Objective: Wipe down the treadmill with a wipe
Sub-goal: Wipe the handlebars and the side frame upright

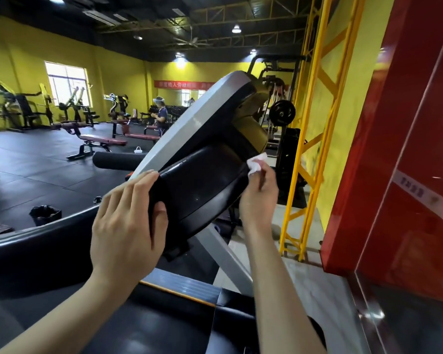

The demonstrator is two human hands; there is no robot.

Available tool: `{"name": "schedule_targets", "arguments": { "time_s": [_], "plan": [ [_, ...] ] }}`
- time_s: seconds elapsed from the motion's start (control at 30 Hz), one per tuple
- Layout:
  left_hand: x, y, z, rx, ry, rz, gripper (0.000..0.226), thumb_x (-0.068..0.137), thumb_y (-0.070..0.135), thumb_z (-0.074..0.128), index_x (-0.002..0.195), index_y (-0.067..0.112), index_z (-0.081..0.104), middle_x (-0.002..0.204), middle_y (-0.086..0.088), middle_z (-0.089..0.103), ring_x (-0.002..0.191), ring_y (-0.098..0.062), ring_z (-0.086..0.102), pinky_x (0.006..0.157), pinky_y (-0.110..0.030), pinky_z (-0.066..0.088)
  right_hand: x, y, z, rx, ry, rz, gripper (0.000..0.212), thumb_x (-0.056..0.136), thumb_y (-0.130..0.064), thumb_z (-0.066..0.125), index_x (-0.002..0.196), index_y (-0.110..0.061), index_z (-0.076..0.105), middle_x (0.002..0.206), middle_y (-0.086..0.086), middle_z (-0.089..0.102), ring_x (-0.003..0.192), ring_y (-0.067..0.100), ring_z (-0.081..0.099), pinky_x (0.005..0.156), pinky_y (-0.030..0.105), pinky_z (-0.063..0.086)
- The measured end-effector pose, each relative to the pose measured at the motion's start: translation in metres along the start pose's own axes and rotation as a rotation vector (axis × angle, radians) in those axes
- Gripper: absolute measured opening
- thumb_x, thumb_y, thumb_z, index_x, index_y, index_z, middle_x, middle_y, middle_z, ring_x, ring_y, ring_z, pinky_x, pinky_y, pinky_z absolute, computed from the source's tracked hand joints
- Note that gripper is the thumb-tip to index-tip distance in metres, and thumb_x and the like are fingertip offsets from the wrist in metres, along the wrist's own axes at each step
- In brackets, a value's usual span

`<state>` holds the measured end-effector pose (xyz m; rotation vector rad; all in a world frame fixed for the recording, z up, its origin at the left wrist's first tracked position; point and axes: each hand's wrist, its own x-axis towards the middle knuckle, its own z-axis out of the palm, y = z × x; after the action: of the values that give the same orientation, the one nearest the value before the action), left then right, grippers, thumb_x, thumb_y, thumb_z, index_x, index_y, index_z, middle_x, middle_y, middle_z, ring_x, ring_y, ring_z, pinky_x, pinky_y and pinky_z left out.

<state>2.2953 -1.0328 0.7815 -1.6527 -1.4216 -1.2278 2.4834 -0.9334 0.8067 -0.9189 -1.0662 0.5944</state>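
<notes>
1. The big tilted treadmill console [210,159], glossy black back with a pale grey rim, fills the middle of the view and leans from near left up toward far right. It sits on a grey upright post [225,249] above the black treadmill deck with its orange stripe [179,290].
2. Left arm comes in from the near left corner, reaching up and forward. The left hand [128,221] wraps the console's near left edge: fingers curled over the top by the grey rim, thumb pressed on the black back, so it's properly gripping the console.
3. Right arm comes up from the near bottom, forearm nearly vertical. The right hand [258,192] is at the console's right edge, fingers curled and pinching the wipe.
4. The small crumpled white wipe [256,162] sticks out above the right fingertips, pressed against the black casing's right side, just below a gold-coloured part [251,123].
5. Background stuff: a yellow steel lattice column [315,123] and red glossy wall panel [407,149] on the right, benches [100,143] and another person [161,116] far left, a black bin [45,214] on the dark floor.
</notes>
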Motion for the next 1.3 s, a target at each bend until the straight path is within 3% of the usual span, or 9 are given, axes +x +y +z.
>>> {"name": "schedule_targets", "arguments": {
  "time_s": [0.13, 0.33, 0.4, 0.5, 0.57, 0.73, 0.93, 1.13, 1.3],
  "plan": [
    [0.001, 0.002, 0.000, 0.000, 0.005, -0.007, 0.044, 0.099, 0.023, 0.042, 0.136, 0.003, 0.055, 0.131, -0.014, 0.065, 0.118, -0.038, 0.059, 0.103, -0.045, 0.042, 0.027, 0.005, 0.000, 0.002, -0.058, 0.102, 0.039, 0.108, -0.024, 0.042, 0.147, -0.017, 0.042, 0.110, -0.013, 0.057, 0.084, -0.019, 0.055, 0.061, -0.005, 0.036],
    [0.001, 0.001, 0.000, 0.001, -0.009, 0.003, 0.044, 0.100, 0.024, 0.040, 0.136, 0.003, 0.055, 0.131, -0.012, 0.064, 0.117, -0.036, 0.060, 0.104, -0.041, 0.042, 0.003, 0.002, -0.002, -0.093, -0.061, 0.106, 0.044, 0.109, -0.022, 0.037, 0.152, -0.024, 0.043, 0.094, -0.018, 0.059, 0.070, -0.021, 0.055, 0.071, 0.005, 0.045],
    [0.002, 0.000, 0.001, -0.003, -0.018, 0.004, 0.045, 0.101, 0.025, 0.040, 0.136, 0.003, 0.055, 0.133, -0.012, 0.064, 0.119, -0.035, 0.060, 0.106, -0.041, 0.041, -0.042, -0.004, -0.004, -0.140, -0.134, -0.102, 0.044, 0.108, -0.018, 0.039, 0.151, -0.028, 0.044, 0.117, -0.011, 0.066, 0.095, -0.024, 0.055, 0.089, 0.008, 0.046],
    [0.002, -0.001, 0.000, -0.019, -0.034, 0.000, 0.045, 0.101, 0.026, 0.040, 0.137, 0.004, 0.055, 0.135, -0.011, 0.063, 0.123, -0.034, 0.059, 0.107, -0.041, 0.041, -0.099, -0.011, 0.004, -0.346, -0.313, -0.608, 0.053, 0.102, -0.007, 0.040, 0.154, -0.019, 0.040, 0.161, -0.006, 0.036, 0.151, 0.005, 0.025, 0.125, 0.034, 0.022],
    [0.003, -0.004, -0.002, -0.050, -0.054, 0.017, 0.044, 0.102, 0.026, 0.041, 0.138, 0.004, 0.054, 0.137, -0.010, 0.062, 0.127, -0.031, 0.058, 0.109, -0.040, 0.041, -0.092, -0.011, 0.008, -0.464, -0.381, -0.759, 0.055, 0.099, -0.013, 0.040, 0.154, -0.018, 0.040, 0.162, -0.002, 0.035, 0.152, 0.012, 0.023, 0.125, 0.040, 0.021],
    [0.002, -0.024, -0.021, -0.180, -0.178, 0.107, 0.048, 0.105, 0.021, 0.044, 0.152, 0.010, 0.047, 0.151, -0.003, 0.051, 0.140, -0.021, 0.048, 0.115, -0.040, 0.039, -0.035, -0.021, 0.002, -0.408, -0.246, -0.446, 0.048, 0.105, -0.014, 0.040, 0.151, -0.025, 0.045, 0.156, -0.003, 0.041, 0.145, 0.009, 0.033, 0.119, 0.042, 0.034],
    [-0.020, -0.081, -0.034, -0.132, -0.264, -0.035, 0.050, 0.105, 0.038, 0.036, 0.146, 0.013, 0.049, 0.142, -0.003, 0.058, 0.130, -0.026, 0.054, 0.109, -0.042, 0.036, -0.117, -0.032, 0.035, -0.717, -0.506, -0.941, 0.055, 0.094, -0.015, 0.047, 0.149, -0.018, 0.049, 0.157, 0.006, 0.042, 0.151, 0.019, 0.029, 0.126, 0.044, 0.018],
    [-0.030, -0.111, -0.045, -0.230, -0.345, -0.005, 0.050, 0.105, 0.034, 0.035, 0.151, 0.015, 0.046, 0.142, -0.001, 0.057, 0.130, -0.025, 0.052, 0.111, -0.037, 0.034, -0.076, -0.031, 0.031, -0.674, -0.190, -0.670, 0.050, 0.104, -0.013, 0.038, 0.153, -0.019, 0.043, 0.160, 0.003, 0.038, 0.152, 0.011, 0.025, 0.126, 0.046, 0.016],
    [-0.031, -0.121, -0.044, -0.320, -0.341, 0.041, 0.052, 0.105, 0.033, 0.036, 0.152, 0.012, 0.045, 0.144, -0.003, 0.057, 0.132, -0.025, 0.050, 0.114, -0.034, 0.031, -0.175, 0.012, 0.073, -0.742, -0.064, -0.775, 0.051, 0.101, -0.012, 0.038, 0.151, -0.014, 0.042, 0.163, 0.012, 0.030, 0.154, 0.026, 0.022, 0.123, 0.055, 0.020]
  ]
}}
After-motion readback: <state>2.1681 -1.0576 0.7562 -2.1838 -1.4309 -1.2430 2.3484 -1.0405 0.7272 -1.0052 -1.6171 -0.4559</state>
